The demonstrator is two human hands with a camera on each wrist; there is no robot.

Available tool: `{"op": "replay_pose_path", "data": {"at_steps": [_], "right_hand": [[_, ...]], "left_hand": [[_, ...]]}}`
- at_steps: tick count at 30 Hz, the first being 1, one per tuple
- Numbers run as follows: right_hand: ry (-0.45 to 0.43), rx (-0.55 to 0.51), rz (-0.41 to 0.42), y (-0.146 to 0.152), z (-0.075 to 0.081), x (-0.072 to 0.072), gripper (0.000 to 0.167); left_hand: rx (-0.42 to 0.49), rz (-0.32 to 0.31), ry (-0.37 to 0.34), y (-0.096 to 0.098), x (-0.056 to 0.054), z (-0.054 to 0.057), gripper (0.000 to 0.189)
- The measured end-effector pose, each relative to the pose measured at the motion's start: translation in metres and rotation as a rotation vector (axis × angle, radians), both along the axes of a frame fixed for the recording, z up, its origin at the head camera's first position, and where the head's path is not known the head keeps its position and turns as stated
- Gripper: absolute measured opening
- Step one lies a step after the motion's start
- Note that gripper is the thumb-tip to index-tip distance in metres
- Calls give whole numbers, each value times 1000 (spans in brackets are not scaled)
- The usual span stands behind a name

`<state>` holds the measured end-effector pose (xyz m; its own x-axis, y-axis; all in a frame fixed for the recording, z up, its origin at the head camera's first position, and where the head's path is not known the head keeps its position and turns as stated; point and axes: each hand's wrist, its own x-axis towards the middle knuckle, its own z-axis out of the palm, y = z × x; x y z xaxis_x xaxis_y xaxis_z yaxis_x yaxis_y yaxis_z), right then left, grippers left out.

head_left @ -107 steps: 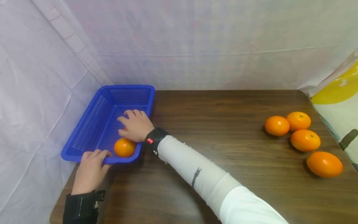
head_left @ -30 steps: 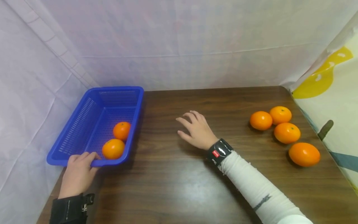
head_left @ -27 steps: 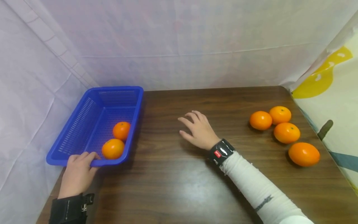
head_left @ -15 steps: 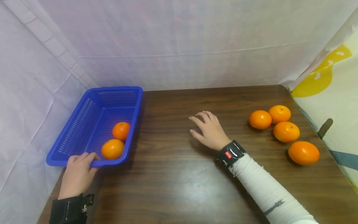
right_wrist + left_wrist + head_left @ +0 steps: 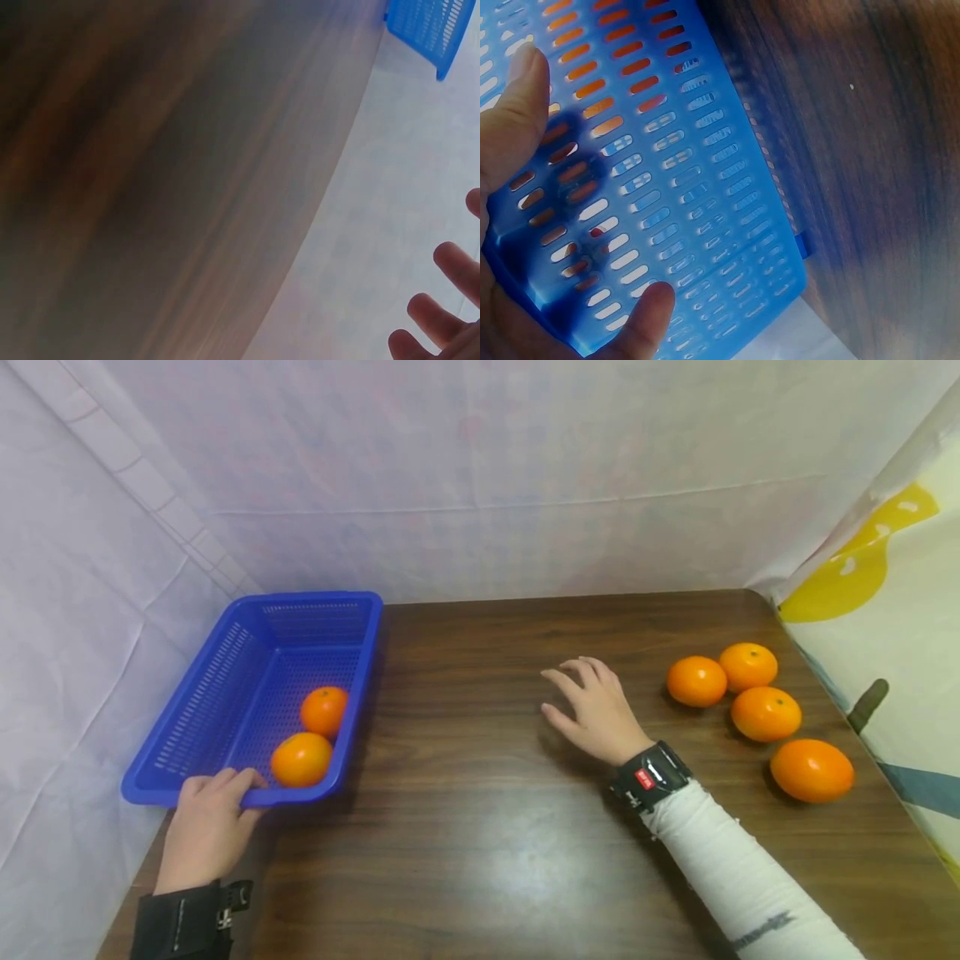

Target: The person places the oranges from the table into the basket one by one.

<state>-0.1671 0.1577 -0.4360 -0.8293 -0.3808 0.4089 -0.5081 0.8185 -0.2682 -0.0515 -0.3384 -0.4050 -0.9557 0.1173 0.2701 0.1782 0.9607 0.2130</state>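
Note:
My left hand (image 5: 207, 833) grips the near rim of a blue plastic basket (image 5: 366, 635) at the table's left side. In the left wrist view, the thumb and a fingertip lie against the basket's slotted wall (image 5: 697, 180), with orange colour showing through the slots. Two oranges lie inside, one orange (image 5: 325, 711) behind the other orange (image 5: 302, 759), near the right wall. My right hand (image 5: 602, 717) hovers over the middle of the table, fingers spread and loosely bent, holding nothing. Right of it sits a group of several oranges, the closest being an orange (image 5: 697, 682).
The brown wood-grain table (image 5: 465, 827) carries everything. A pale cloth (image 5: 480, 485) hangs behind it, and another white cloth (image 5: 67, 635) hangs close to the basket's left. At the right edge is a cloth with a yellow print (image 5: 843, 581).
My right hand has left the basket, where two oranges now show, and has moved right over the table toward the orange group. My left hand has stayed on the rim.

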Motion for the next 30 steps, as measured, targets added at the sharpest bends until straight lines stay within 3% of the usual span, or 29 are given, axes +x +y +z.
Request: {"op": "replay_pose_path", "data": {"at_steps": [21,30], "right_hand": [[46,1,-109,55,1,4,47],[6,12,-182,74,5,7,46]], "left_hand": [[7,2,-12,0,0,0,19],[4,-27,30,-1,0,0,20]]}}
